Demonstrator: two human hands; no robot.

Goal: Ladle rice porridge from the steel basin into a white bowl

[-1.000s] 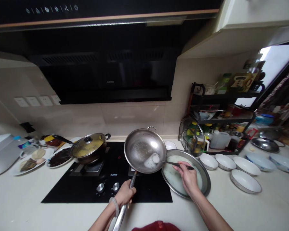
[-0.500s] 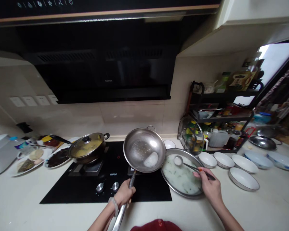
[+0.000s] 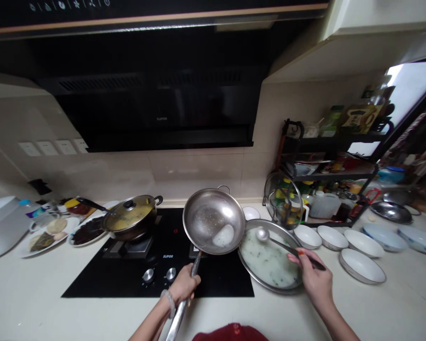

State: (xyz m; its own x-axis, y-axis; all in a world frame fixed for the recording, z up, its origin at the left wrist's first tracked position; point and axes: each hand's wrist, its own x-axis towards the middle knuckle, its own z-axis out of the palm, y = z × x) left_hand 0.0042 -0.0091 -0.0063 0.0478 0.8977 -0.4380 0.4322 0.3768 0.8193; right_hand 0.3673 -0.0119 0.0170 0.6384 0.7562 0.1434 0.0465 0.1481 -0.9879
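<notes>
While the wok (image 3: 213,221) is tilted over the stove (image 3: 156,255):
Left hand (image 3: 185,285): closed round the wok's handle.
Right hand (image 3: 314,279): ladle (image 3: 286,244) pinched at its far end, bowl over the basin (image 3: 270,255).
Handling: steel judged rigid, slippery; best gripped by handles.

arms: bare, sleeveless | left wrist: pale bead bracelet (image 3: 169,303) | torso: red garment (image 3: 230,333)

Shiny stainless steel wok (image 3: 213,220), polished metal ladle (image 3: 270,238) at its 3 o'clock, steel basin (image 3: 250,274), glossy black glass cooktop (image 3: 128,270), glazed white ceramic bowls (image 3: 362,267), smooth matt pale countertop (image 3: 39,303)
</notes>
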